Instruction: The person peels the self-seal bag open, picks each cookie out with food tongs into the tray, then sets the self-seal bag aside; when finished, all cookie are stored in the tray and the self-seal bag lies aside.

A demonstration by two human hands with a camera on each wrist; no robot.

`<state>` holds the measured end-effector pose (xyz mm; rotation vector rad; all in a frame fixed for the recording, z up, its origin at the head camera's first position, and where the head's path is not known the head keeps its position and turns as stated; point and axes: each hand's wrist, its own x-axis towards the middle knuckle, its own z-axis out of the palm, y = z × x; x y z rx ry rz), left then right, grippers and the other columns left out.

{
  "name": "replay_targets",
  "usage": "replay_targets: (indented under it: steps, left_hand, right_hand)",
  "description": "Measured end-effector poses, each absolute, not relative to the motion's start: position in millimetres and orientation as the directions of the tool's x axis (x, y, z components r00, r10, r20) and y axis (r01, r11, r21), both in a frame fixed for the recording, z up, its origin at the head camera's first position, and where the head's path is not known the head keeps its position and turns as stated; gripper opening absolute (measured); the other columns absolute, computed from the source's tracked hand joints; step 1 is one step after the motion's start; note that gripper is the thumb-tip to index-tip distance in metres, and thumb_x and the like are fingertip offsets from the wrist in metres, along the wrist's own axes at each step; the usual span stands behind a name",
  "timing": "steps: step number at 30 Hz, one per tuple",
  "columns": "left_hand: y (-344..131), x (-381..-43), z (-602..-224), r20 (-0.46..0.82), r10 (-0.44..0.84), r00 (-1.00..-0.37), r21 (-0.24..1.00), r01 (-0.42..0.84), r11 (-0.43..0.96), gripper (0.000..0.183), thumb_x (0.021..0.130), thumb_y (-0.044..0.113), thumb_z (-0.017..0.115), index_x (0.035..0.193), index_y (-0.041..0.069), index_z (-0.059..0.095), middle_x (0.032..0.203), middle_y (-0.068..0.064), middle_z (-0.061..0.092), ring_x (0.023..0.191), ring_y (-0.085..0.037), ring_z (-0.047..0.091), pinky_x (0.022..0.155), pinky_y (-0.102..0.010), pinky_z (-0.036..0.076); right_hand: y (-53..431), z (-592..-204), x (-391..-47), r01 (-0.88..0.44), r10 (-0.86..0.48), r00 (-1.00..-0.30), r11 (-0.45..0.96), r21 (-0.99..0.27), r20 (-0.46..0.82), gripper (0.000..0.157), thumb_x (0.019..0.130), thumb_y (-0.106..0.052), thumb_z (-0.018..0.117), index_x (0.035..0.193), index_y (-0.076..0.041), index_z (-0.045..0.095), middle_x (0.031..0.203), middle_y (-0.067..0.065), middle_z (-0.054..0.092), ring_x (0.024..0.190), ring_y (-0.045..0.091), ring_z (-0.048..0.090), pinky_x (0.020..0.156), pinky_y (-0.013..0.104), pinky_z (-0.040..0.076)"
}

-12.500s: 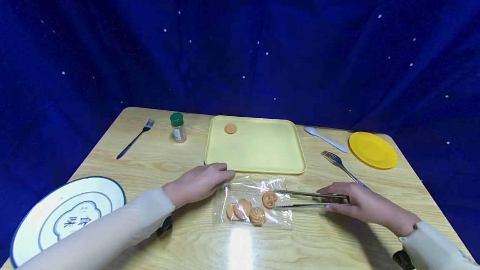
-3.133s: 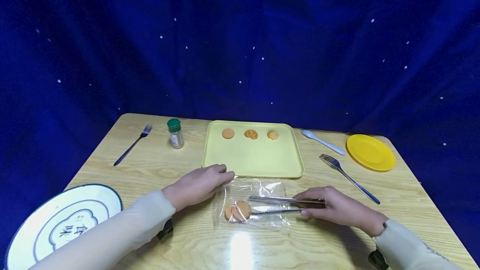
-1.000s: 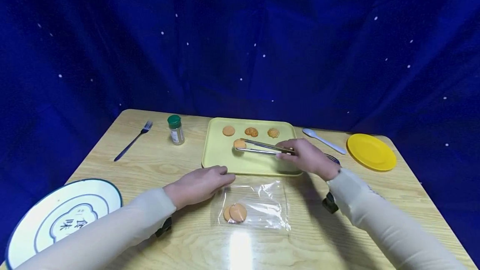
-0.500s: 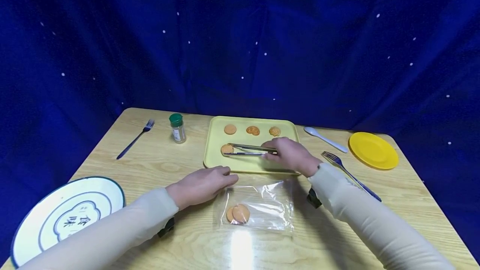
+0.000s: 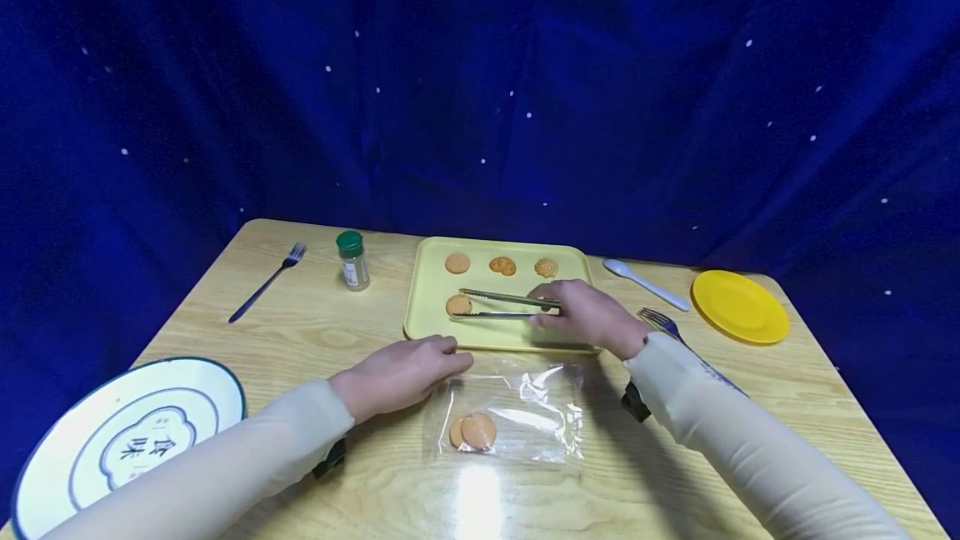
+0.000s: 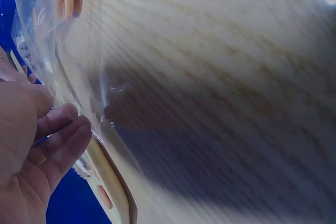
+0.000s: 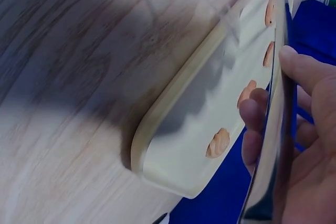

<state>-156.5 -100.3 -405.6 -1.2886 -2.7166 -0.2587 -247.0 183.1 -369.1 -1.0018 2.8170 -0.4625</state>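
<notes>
My right hand (image 5: pixel 592 315) grips metal tongs (image 5: pixel 510 299) over the pale yellow tray (image 5: pixel 525 332). Between the tong tips sits a round cookie (image 5: pixel 459 305), at the tray's front left; whether the tips touch it I cannot tell. Along the tray's back lie a plain round cookie (image 5: pixel 457 263), a pretzel-shaped cookie (image 5: pixel 502 266) and a swirled cookie (image 5: pixel 546 267). In front of the tray is a clear plastic bag (image 5: pixel 525 415) with two overlapping round cookies (image 5: pixel 478 432) inside. My left hand (image 6: pixel 31 140) pinches the bag's upper left corner between thumb and fingers.
At left stand a green-capped shaker (image 5: pixel 352 261), a fork (image 5: pixel 266 283) and a large white plate (image 5: pixel 217 390). To the right lie a pale spoon (image 5: pixel 647 284), a second fork (image 5: pixel 660 321), partly behind my right sleeve, and a yellow plate (image 5: pixel 741 307).
The pretzel-shaped and swirled cookies have gone from the bag to the tray's back row. My right hand has since brought another round cookie over with the tongs. My left hand has stayed put.
</notes>
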Motion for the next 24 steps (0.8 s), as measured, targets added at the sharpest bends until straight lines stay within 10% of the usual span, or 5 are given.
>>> replay_targets:
  steps: [5,10,24]
  left_hand:
    - [-102,-158,-406,0.202,0.759,-0.619,0.1,0.784,0.613,0.008,0.1,0.02,0.052,0.093,0.018,0.052,0.08,0.004,0.052,0.066,-0.007,0.045,0.056,-0.018,0.041]
    - [-104,-159,-406,0.202,0.753,-0.626,0.1,0.778,0.621,0.008,0.1,0.019,0.052,0.092,0.019,0.05,0.081,0.004,0.05,0.066,-0.007,0.043,0.057,-0.018,0.04]
    - [-103,-161,-407,0.186,0.746,-0.64,0.083,0.766,0.637,0.007,0.099,0.016,0.054,0.092,0.017,0.052,0.08,0.003,0.05,0.065,-0.008,0.043,0.055,-0.018,0.038]
  right_hand:
    - [196,-365,-246,-0.597,-0.629,-0.777,0.732,-0.329,0.012,0.04,0.093,-0.032,0.066,0.126,-0.009,0.063,0.121,0.008,0.069,0.083,0.014,0.067,0.093,0.042,0.053]
    - [224,-358,-235,-0.593,-0.622,-0.781,0.706,-0.387,0.063,0.042,0.094,-0.036,0.063,0.127,-0.011,0.063,0.125,0.005,0.067,0.115,0.019,0.063,0.097,0.042,0.051]
    - [328,-348,-179,-0.635,-0.629,-0.754,0.621,-0.46,0.191,0.021,0.088,-0.014,0.07,0.109,-0.012,0.073,0.102,0.002,0.075,0.089,0.0,0.066,0.07,0.018,0.055]
